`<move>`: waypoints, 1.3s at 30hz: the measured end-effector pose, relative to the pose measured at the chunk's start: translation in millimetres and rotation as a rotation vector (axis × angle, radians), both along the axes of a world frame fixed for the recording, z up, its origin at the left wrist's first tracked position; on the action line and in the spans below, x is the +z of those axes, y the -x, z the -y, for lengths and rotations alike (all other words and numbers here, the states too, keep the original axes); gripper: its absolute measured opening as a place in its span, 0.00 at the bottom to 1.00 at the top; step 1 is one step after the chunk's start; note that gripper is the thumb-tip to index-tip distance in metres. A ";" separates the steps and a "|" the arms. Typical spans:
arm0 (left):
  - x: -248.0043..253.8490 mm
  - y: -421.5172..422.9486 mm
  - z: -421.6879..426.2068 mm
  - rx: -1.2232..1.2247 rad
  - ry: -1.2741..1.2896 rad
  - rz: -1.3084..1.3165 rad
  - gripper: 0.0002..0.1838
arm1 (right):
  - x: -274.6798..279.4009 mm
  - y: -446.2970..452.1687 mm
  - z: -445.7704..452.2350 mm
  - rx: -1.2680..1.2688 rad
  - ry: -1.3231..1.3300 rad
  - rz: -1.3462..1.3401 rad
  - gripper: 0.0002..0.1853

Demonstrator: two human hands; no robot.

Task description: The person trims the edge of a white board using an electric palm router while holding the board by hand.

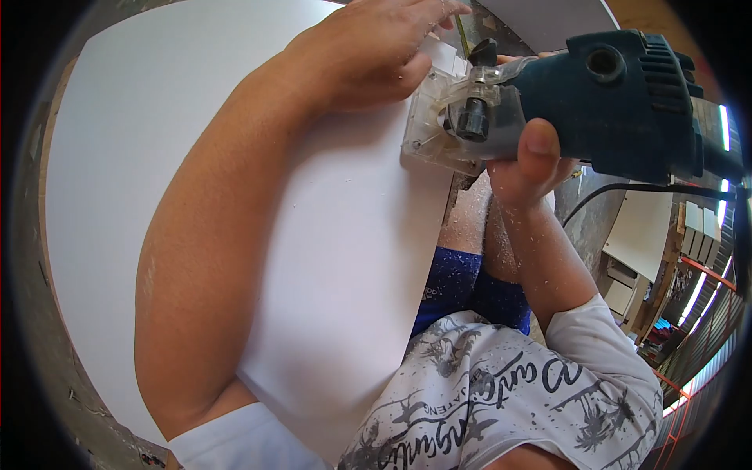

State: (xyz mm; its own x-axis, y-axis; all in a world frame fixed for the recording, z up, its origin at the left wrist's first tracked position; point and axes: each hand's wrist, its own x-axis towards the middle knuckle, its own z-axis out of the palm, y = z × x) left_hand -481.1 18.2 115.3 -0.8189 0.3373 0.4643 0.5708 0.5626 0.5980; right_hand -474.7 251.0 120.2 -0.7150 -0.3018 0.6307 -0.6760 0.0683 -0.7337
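My right hand (529, 164) is wrapped round a dark teal trim router (611, 102), its thumb lying along the housing. The router's clear plastic base (439, 129) sits at the edge of a large white board (345, 235). Dark knobs stick out from the clear collar. At the top, my left hand (384, 47) lies over the board beside the base, with fingers stretched toward the board's edge and the thumb near the base. A small white piece (444, 55) shows just beyond the thumb. The router's bit is hidden.
A black cord (627, 188) runs from the router's side of the view. My legs below the board edge are speckled with white chips. Shelving (666, 290) and stacked white panels (699, 231) stand at right. Another pale panel (548, 19) is at the top.
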 end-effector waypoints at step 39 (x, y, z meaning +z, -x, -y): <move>166.9 -13.0 -356.4 -0.481 0.347 -0.287 0.49 | 68.7 -76.2 -507.6 -0.767 -0.316 -0.466 0.36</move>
